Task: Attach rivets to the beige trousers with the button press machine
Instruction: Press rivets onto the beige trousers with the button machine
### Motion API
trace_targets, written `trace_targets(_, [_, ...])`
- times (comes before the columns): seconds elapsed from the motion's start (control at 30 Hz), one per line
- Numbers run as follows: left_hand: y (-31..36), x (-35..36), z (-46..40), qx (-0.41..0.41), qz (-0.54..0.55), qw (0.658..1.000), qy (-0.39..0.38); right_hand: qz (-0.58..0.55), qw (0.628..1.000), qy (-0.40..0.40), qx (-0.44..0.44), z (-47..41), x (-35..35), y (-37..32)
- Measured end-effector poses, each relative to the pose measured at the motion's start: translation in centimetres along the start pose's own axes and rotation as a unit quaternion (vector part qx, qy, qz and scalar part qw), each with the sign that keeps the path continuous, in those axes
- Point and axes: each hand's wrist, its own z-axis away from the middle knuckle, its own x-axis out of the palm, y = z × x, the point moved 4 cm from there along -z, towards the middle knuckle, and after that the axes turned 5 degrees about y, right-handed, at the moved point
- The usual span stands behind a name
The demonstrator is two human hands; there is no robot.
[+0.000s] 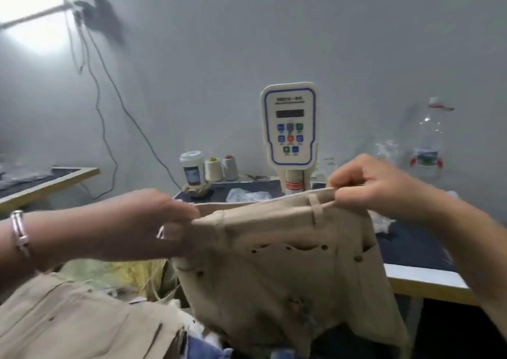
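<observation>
I see left hand (142, 221) and right hand (375, 185) each pinching waistband of soft beige trousers (274, 262), small round rivets (324, 247) dotting pocket; boxy press machine (289, 128) behind on desk (417, 249).

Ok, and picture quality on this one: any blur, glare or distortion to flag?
Head view: left hand is motion-smeared, right hand is slightly soft; the window at top left is blown out; the control panel is fairly sharp; the wide lens bends the table edge.
</observation>
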Motion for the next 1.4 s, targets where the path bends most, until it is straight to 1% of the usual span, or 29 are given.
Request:
trace_targets(0.07, [-0.7,-2.6,2.9,-0.008,0.042,0.994,0.1,0.014,0.996,0.072,-0.048,-1.7,-0.4,-1.7])
trace_targets(0.1, [-0.7,-3.9,4.7,-0.018,0.1,0.987,0.127,0.008,0.992,0.108,-0.07,-2.6,-0.6,-2.7])
trace_targets(0.17, [-0.4,-6.7,7.9,-0.045,0.24,0.957,0.157,-0.031,0.98,0.166,-0.102,-4.7,-1.0,-5.2])
trace_targets(0.23, [-0.3,-9.3,10.9,-0.06,0.326,0.919,0.213,-0.1,0.969,0.199,-0.11,-7.5,-1.3,-8.0])
trace_targets(0.3, [0.0,-12.0,13.7,-0.057,0.352,0.889,0.286,-0.143,0.967,0.188,-0.093,-10.7,0.1,-10.4])
trace_targets(0.4, [-0.6,-14.5,17.0,-0.062,0.384,0.854,0.345,-0.146,0.971,0.135,-0.131,-14.2,4.7,-14.7])
trace_targets(0.47, [-1.9,-14.8,19.3,-0.101,0.397,0.837,0.361,-0.14,0.971,0.112,-0.156,-16.3,7.7,-17.8])
trace_targets(0.53, [-4.2,-13.4,22.1,-0.167,0.405,0.823,0.361,-0.106,0.973,0.102,-0.177,-18.0,10.5,-21.0])
trace_targets(0.6, [-7.1,-10.5,25.5,-0.281,0.396,0.809,0.332,-0.075,0.977,0.061,-0.189,-19.1,15.0,-22.8])
trace_targets(0.63, [-8.4,-8.5,27.3,-0.352,0.379,0.803,0.297,-0.041,0.979,0.023,-0.196,-19.2,17.9,-22.9])
trace_targets(0.7, [-10.4,-3.9,30.4,-0.472,0.345,0.792,0.177,0.058,0.971,-0.064,-0.222,-18.1,24.7,-22.1])
trace_targets(0.73, [-11.1,-1.4,31.6,-0.512,0.322,0.79,0.106,0.092,0.961,-0.108,-0.237,-17.2,27.8,-21.2])
trace_targets(0.77, [-11.6,1.1,32.6,-0.539,0.279,0.794,0.04,0.106,0.95,-0.153,-0.251,-15.9,30.6,-20.4])
trace_targets(0.8, [-11.9,3.1,33.1,-0.55,0.218,0.806,-0.006,0.105,0.94,-0.19,-0.265,-14.6,32.8,-19.6])
trace_targets(0.83, [-11.7,4.5,32.7,-0.545,0.164,0.822,-0.024,0.098,0.93,-0.22,-0.279,-13.4,34.5,-19.0])
trace_targets(0.87, [-11.4,5.3,31.8,-0.531,0.155,0.833,-0.011,0.091,0.921,-0.252,-0.284,-12.5,35.8,-18.5])
trace_targets(0.9, [-11.0,6.1,30.7,-0.513,0.187,0.838,0.007,0.084,0.913,-0.283,-0.282,-11.6,36.9,-17.9])
trace_targets(0.93, [-10.4,6.9,29.5,-0.495,0.24,0.835,0.006,0.081,0.906,-0.31,-0.276,-10.9,37.5,-17.4])
trace_targets(0.97, [-9.5,7.7,28.3,-0.47,0.278,0.837,-0.019,0.083,0.901,-0.325,-0.274,-10.3,37.6,-17.0])
trace_targets(1.0, [-8.7,8.5,27.3,-0.445,0.291,0.844,-0.068,0.095,0.897,-0.33,-0.278,-9.9,37.5,-16.6])
trace_targets(1.03, [-8.0,9.4,26.6,-0.427,0.289,0.849,-0.118,0.111,0.892,-0.33,-0.289,-9.4,37.3,-16.3])
trace_targets(1.07, [-7.5,10.0,26.2,-0.409,0.281,0.856,-0.147,0.123,0.886,-0.328,-0.304,-9.0,36.9,-16.0])
trace_targets(1.13, [-7.0,10.0,25.6,-0.392,0.278,0.865,-0.142,0.118,0.876,-0.338,-0.323,-8.1,36.0,-15.7])
trace_targets(1.23, [-5.9,7.9,24.8,-0.395,0.329,0.853,-0.091,0.087,0.865,-0.364,-0.333,-6.8,34.6,-15.4])
trace_targets(1.27, [-5.4,7.5,24.5,-0.382,0.327,0.86,-0.087,0.087,0.862,-0.373,-0.332,-6.5,34.4,-15.1])
trace_targets(1.37, [-3.4,7.9,23.3,-0.307,0.241,0.914,-0.112,0.098,0.859,-0.386,-0.322,-5.4,34.3,-14.3])
trace_targets(1.4, [-2.9,8.1,23.0,-0.294,0.23,0.919,-0.128,0.098,0.861,-0.382,-0.32,-5.1,34.3,-14.1])
